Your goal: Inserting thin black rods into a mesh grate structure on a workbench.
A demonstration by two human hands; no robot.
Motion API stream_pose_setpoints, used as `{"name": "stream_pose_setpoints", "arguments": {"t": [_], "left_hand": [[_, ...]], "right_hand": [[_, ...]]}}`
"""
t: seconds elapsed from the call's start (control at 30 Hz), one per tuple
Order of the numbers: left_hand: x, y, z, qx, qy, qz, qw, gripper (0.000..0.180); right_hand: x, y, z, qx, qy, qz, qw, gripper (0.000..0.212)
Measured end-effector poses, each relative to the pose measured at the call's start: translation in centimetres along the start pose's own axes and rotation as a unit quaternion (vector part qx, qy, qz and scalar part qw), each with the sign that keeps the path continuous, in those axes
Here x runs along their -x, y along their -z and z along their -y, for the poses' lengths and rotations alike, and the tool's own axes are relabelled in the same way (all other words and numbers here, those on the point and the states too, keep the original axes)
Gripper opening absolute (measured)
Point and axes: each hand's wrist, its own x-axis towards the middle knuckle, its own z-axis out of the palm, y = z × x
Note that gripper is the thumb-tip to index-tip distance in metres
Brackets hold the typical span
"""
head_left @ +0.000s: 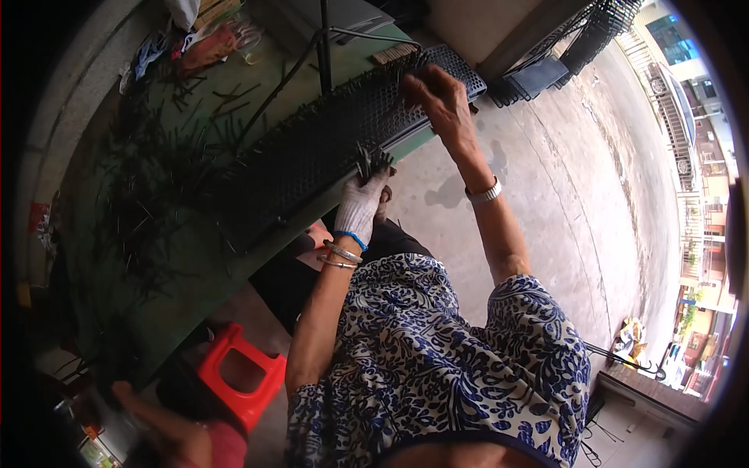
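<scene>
My left hand (362, 207), in a white knit glove, is closed around a small bundle of short dark strips (374, 162) at the near edge of a long black perforated panel (312, 139). The strips stick up past the fingers. My right hand (441, 100), bare and with a watch at the wrist, is over the right end of the panel. Its fingers are bent together and point down; anything pinched in them is too small to make out. Similar strips stand in a row along the panel's far edge.
The panel lies on a green table (179, 331) scattered with loose dark strips (144, 195). A black metal stand (324, 66) rises behind it. Plastic bags (214, 47) lie at the far left. A red stool (257, 398) and another person's arm (160, 417) are at lower left.
</scene>
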Motion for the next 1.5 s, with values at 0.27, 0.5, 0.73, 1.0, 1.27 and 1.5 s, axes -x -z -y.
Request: {"name": "stream_pose_setpoints", "arguments": {"t": [0.27,0.5,0.73,1.0,1.27,1.5], "left_hand": [[0.3,-0.5,-0.5,0.064,-0.018,-0.039,0.997,0.016],[0.7,-0.8,-0.1,0.094,-0.003,0.0,0.996,0.016],[0.8,-0.6,-0.1,0.1,0.005,0.004,0.995,0.015],[0.9,-0.3,-0.1,0.095,-0.007,-0.01,0.995,0.015],[0.9,-0.1,-0.4,0.11,-0.028,-0.045,0.993,0.017],[1.8,-0.8,-1.3,0.157,-0.03,-0.034,0.987,0.021]], "right_hand": [[-4.0,-1.5,-2.7,-0.004,0.1,-0.139,0.985,0.014],[-5.3,-2.8,-3.8,-0.022,0.152,-0.132,0.979,0.011],[-5.5,-2.4,-3.3,0.109,0.173,-0.116,0.972,0.01],[-6.4,-2.4,-5.8,0.303,0.282,-0.109,0.904,0.014],[-5.2,-3.2,-4.9,0.429,0.201,-0.1,0.875,0.021],[-3.3,-2.0,-3.7,0.356,0.142,-0.083,0.92,0.025]]}}
